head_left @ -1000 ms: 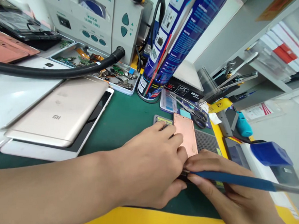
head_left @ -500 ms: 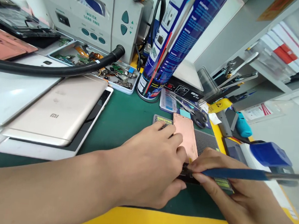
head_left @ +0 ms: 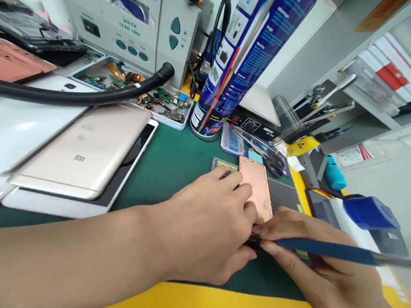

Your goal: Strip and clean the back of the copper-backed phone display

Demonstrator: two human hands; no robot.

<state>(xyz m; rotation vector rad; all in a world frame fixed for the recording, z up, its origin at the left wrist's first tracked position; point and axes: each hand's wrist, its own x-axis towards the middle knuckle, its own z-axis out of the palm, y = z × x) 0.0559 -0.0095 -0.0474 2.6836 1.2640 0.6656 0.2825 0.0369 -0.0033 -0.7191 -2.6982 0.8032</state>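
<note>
A copper-coloured phone panel (head_left: 254, 181) lies on a dark grey ribbed mat (head_left: 284, 195). At its near end is a dark part (head_left: 253, 242), mostly covered by my fingers. My left hand (head_left: 211, 225) lies over the phone's left side, fingers curled on the panel's edge and thumb against the dark part. Thumb and index finger of my right hand (head_left: 320, 270) pinch a blue-handled metal tool (head_left: 328, 250) at the phone's near right corner. The tool's working tip is hidden, and its metal end sticks out to the right.
Several phones (head_left: 81, 150) are stacked at left, below a black hose (head_left: 79, 97). A parts tray (head_left: 172, 123), soldering station (head_left: 129, 31) and tall blue spray can (head_left: 225, 75) stand behind. Scissors (head_left: 273, 163) lie beyond the mat. A yellow edge (head_left: 198, 301) borders the bench.
The right hand has shifted slightly, and the tool's far right end now sits lower. My left hand keeps its place on the phone. The whole view has moved a little.
</note>
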